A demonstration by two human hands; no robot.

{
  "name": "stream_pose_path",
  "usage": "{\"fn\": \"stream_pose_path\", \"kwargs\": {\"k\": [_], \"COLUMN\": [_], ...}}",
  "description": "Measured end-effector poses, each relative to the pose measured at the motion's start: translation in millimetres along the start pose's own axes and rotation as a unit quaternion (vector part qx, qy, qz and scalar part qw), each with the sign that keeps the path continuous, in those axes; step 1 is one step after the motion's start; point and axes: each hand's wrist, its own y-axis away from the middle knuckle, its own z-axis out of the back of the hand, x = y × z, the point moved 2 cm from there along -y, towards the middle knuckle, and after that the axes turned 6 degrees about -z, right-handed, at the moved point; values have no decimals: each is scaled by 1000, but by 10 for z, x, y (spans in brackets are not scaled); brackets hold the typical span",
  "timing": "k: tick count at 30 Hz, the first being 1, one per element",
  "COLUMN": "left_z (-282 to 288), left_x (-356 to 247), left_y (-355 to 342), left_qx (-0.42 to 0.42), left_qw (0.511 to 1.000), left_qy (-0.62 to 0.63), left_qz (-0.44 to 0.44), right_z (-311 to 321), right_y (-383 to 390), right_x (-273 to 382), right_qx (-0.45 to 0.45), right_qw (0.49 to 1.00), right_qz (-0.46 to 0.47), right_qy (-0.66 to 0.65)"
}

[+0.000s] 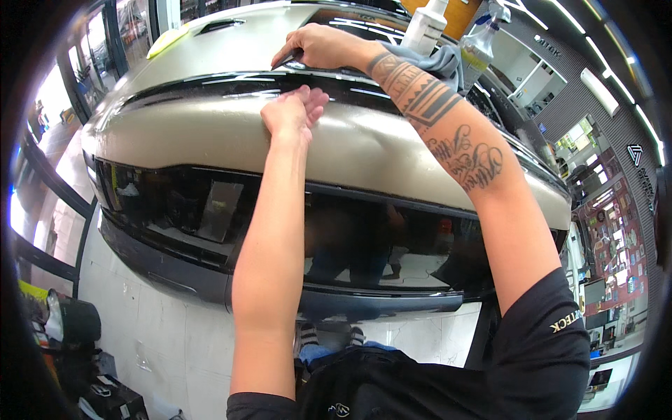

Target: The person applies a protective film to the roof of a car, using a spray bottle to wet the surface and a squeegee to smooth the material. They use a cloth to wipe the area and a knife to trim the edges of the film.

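My right hand point(329, 47) reaches over the vehicle's upper panel, its fingers closed around a small dark pointed tool point(288, 59). The tool's tip is low over the panel, beside the glossy black strip point(234, 86); I cannot tell whether it touches. Just below that, my left hand point(292, 113) is by the bronze-coloured body panel point(189, 126). Its fingers are loosely bent and apart, with nothing seen in them. The lower body has a broad glossy black section point(378, 241) that mirrors the room.
At the upper right stand a white bottle point(425, 26) and a clear spray bottle point(478, 47), next to a grey cloth point(441, 64). A yellow item point(166, 42) lies on the panel's left edge. Dark equipment point(77, 322) stands on the tiled floor point(157, 343) at lower left.
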Motion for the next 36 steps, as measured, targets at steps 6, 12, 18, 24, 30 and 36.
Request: {"fn": "stream_pose_path", "kwargs": {"k": [6,12,18,24,30,36], "left_z": [170,90,158,179,125,82], "left_x": [-61,-43,-99,-91,-93,-105], "left_y": [-107,-82,-113,-248,-79,-164], "left_qx": [-2,9,0,25,2,30], "left_qw": [999,995,992,992,991,990], "left_qy": [-28,-95,-120,-121,-130,-134], "left_qz": [-32,-39,-36,-11,-32,-14], "right_z": [71,283,660,144,840,651], "right_y": [254,976,913,741,1788,1109], "right_x": [126,272,138,40,-166,36], "right_qx": [42,66,77,-33,200,40], "right_qw": [996,992,991,998,975,997], "right_qz": [33,48,-47,48,-90,-67], "right_qy": [-69,93,101,26,28,8]}}
